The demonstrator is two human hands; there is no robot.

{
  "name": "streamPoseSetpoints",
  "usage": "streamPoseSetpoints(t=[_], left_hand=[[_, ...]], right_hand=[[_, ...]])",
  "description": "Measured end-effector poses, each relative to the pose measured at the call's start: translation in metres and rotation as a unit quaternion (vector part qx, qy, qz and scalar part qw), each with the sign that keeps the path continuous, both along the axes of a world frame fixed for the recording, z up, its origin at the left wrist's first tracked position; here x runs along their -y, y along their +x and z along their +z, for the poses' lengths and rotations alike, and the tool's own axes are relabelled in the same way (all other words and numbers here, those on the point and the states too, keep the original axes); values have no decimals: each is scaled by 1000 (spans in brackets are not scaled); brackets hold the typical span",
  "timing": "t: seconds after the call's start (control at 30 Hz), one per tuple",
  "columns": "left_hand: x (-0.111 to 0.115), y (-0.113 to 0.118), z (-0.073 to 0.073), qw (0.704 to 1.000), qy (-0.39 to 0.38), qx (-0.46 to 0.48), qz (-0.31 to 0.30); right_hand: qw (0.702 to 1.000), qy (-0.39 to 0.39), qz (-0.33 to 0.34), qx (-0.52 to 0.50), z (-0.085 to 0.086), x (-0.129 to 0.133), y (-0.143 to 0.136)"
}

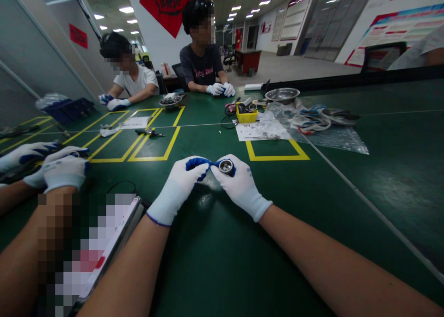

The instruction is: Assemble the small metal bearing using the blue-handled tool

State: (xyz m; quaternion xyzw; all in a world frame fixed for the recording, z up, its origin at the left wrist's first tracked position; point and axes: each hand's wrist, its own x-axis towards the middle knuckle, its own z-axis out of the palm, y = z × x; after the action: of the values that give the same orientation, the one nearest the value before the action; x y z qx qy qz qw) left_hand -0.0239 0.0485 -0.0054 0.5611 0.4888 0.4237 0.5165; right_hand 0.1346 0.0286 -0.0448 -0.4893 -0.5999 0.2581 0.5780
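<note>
My right hand [241, 183], in a white glove with blue palm, is closed around a small dark cylindrical part [226, 167]. Its round metal-rimmed end faces up toward me, and small silvery details show inside it. Close beside it, my left hand [180, 183] wears the same kind of glove. Its thumb and fingers are pinched together, with the tips meeting those of my right hand. Anything between the left fingertips is too small or hidden to name. Both hands are above the green tabletop [208, 257].
A yellow bin [247, 117] of parts, a metal bowl [282, 95], a plastic bag [347, 139] and gloves [312, 119] lie ahead to the right. A screwdriver-like tool [150, 132] lies ahead left. A co-worker's gloved hands [65, 171] and a tablet-like device [114, 243] are at left.
</note>
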Motion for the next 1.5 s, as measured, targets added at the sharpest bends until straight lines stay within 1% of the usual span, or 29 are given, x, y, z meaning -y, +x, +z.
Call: streamPoseSetpoints(t=[0.2, 0.33, 0.53, 0.7, 0.83, 1.0, 1.27, 1.37, 1.5], left_hand=[[-2, -1, -6, 1000, -15, 6, -2], [-4, 0, -9, 999, -38, 18, -1], [-5, -1, -13, 995, -63, 76, -28], [-5, 0, -13, 992, -68, 92, -44], [-5, 1, -15, 993, -69, 89, -40], [-5, 3, -16, 994, -57, 82, -39], [1, 7, -7, 998, -31, 38, -48], [1, 7, -6, 999, -30, 15, -38], [1, 8, -5, 999, -42, 11, -23]], right_hand=[[1000, -5, 4, 0, -1, 1, 1], [1000, -8, 6, -8, -2, -1, 2], [1000, -7, 7, -30, -4, -3, 2], [998, -27, -1, -50, -4, -6, 3], [998, -29, -12, -50, -3, -7, 3], [999, -22, -33, -27, -3, -5, 2], [998, -15, -63, 0, -4, -5, 2], [997, -20, -70, -3, -5, -6, 1], [998, -15, -67, -3, -4, -5, 0]])
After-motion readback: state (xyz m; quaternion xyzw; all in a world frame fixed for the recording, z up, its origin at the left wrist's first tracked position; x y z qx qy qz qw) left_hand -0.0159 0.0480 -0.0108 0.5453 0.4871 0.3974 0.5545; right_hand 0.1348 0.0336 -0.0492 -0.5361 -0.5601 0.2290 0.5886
